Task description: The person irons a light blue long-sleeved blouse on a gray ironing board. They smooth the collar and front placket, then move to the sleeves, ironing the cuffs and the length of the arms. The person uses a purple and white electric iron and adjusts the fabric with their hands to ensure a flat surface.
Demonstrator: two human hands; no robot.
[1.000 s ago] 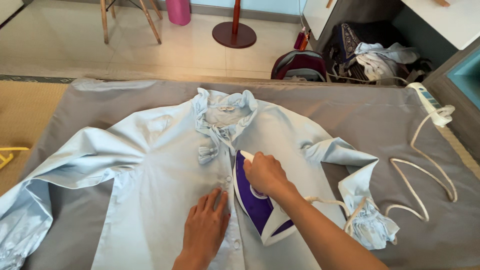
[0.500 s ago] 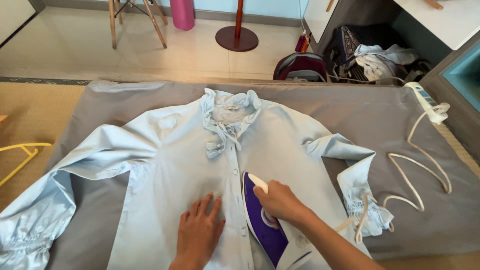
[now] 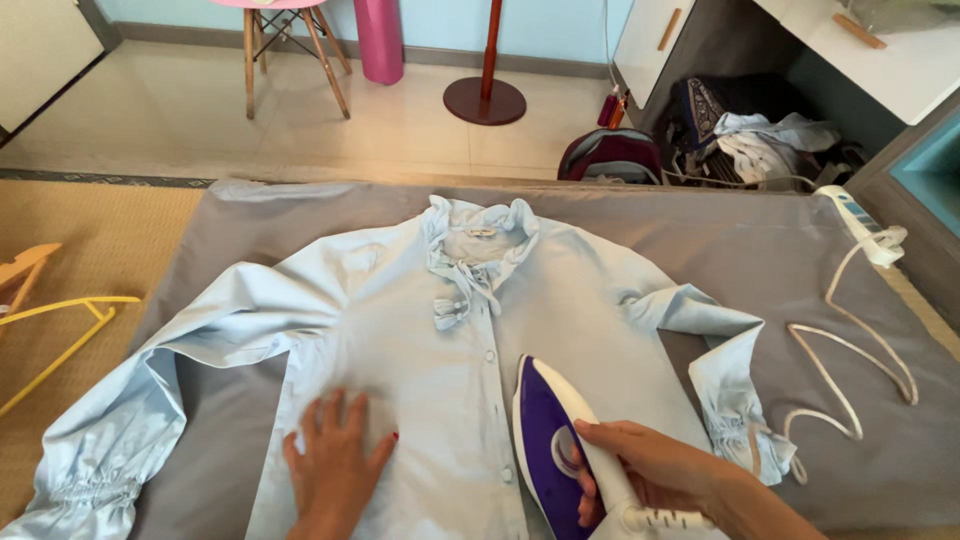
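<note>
Grey cloth (image 3: 780, 260) covers table. White cord (image 3: 850, 370) loops on it at right, running to white power strip (image 3: 858, 212) at far right. Yellow hanger (image 3: 60, 330) lies on tan mat (image 3: 70, 260) at left. Far off: wooden chair legs (image 3: 290, 45), pink tube (image 3: 380, 40), dark red stand base (image 3: 485, 100), dark red bag (image 3: 610, 155), pile of clothes (image 3: 770, 140) under white desk (image 3: 900, 60).
</note>
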